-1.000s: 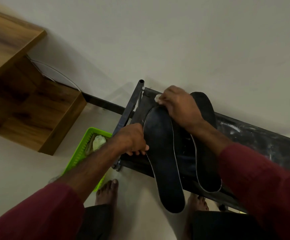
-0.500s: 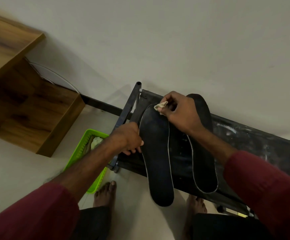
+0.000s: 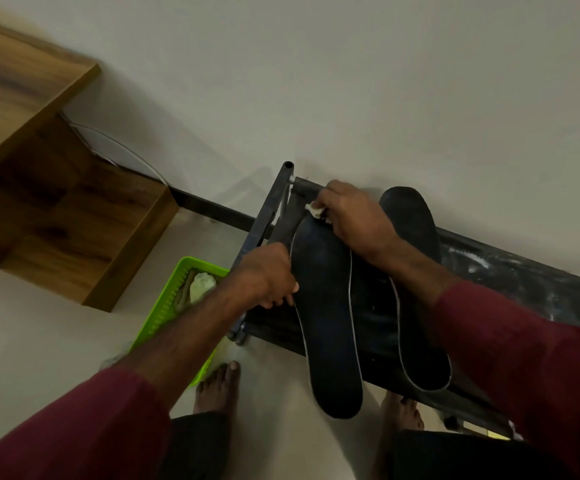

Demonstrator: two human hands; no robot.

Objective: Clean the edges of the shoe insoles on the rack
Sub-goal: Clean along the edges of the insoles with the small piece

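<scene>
Work looks mid-way: the right hand (image 3: 354,220) pinches a small pale wad (image 3: 314,211) against the toe rim of the left-hand insole (image 3: 326,306), which lies across the rack (image 3: 510,268) at its left end, heel overhanging the front edge. The left hand (image 3: 268,275) curls its fingers round that insole's left edge. The second insole (image 3: 420,334), just beside it under the right wrist, is likely yet to do. A green basket (image 3: 158,317) on the floor holds a pale crumpled cloth (image 3: 203,287)

The left insole (image 3: 326,306) and right insole (image 3: 416,244) lie side by side across the rack (image 3: 524,271), the left one overhanging its near edge. Left of the rack, a basket (image 3: 164,313) sits on the floor (image 3: 39,341), before a wooden cabinet (image 3: 56,209).
</scene>
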